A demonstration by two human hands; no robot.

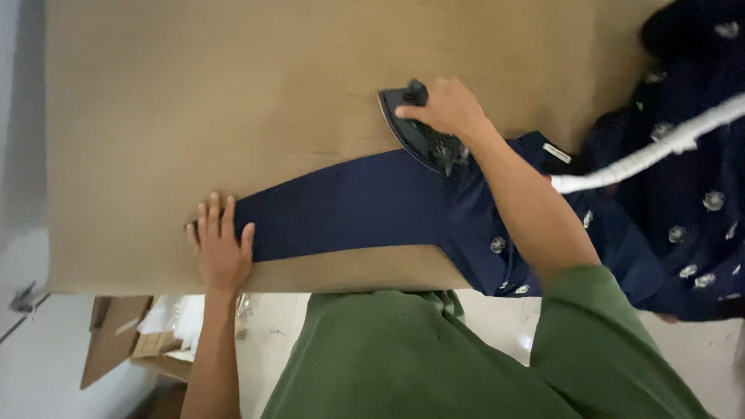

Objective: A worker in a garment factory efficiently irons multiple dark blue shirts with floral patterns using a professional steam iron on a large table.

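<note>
left hand [221, 247]: fingers spread, pressed flat on cuff end of navy sleeve [349, 208], pinning it taut | right hand [448, 107]: closed around iron [419, 132], set at shoulder end of sleeve | sleeve stretched across tan board [233, 93] | white cord [652, 151] trailing over patterned garment [691, 209]

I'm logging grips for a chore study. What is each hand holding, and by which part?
The right hand grips the dark iron by its top handle. The left hand holds nothing; it presses flat on the cuff end of the navy sleeve.
</note>
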